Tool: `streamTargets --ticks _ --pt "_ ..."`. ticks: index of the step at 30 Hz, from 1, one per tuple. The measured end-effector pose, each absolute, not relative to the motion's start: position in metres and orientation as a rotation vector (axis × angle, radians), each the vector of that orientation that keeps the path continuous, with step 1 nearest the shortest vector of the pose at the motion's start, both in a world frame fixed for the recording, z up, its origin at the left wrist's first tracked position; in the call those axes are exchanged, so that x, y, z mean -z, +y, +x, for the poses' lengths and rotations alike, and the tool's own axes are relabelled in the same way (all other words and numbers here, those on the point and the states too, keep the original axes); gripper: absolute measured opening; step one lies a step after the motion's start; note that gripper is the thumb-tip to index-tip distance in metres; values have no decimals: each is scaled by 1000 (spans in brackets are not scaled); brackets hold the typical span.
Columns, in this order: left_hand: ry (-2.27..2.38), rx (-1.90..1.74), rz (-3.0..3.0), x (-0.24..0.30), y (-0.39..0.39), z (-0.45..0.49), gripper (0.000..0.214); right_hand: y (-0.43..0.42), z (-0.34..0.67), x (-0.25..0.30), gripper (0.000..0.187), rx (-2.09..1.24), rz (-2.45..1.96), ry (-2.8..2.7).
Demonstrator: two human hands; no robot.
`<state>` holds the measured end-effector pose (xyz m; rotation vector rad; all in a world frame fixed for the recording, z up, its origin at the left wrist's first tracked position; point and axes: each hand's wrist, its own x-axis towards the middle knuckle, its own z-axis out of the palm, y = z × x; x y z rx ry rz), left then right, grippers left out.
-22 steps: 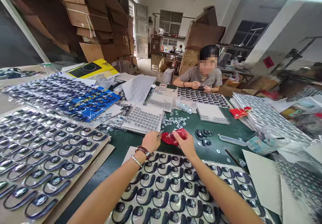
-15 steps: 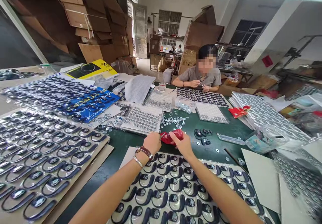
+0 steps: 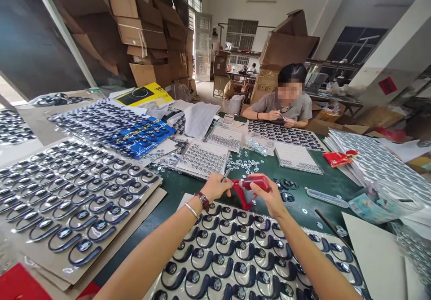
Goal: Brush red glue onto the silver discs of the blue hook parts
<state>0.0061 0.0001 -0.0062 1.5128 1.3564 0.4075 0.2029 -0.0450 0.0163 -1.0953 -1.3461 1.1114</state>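
My right hand (image 3: 269,195) grips a small red wrapped item (image 3: 256,183) and lifts it off the green table (image 3: 175,192); a torn red wrapper strip (image 3: 243,196) hangs from it toward my left hand. My left hand (image 3: 216,187) is closed around thin metal tweezers (image 3: 225,174), its wrist wearing a brown watch and a bangle. Both hands hover just beyond a sheet of black ear-hook parts (image 3: 242,255) laid in rows in front of me.
More sheets of ear-hook parts (image 3: 74,201) cover the left side. White trays of small round pieces (image 3: 202,158) and loose metal rings (image 3: 244,163) lie mid-table. A co-worker (image 3: 284,107) sits across. Silver sheet stacks (image 3: 373,161) and a clear tube (image 3: 326,197) are right.
The view has swung to the left. My right hand has raised the red item and pulled it away from my left hand, stretching the red wrapper open between them.
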Motion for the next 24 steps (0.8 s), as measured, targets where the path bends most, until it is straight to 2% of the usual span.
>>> streamTargets --ticks 9,24 --pt "1239 -449 1440 -11 -6 6 31 -47 210 -23 32 -1112 -1058 -1361" --pt "1203 -559 1481 4 -3 14 31 -58 205 -36 35 -1045 -1098 -1374"
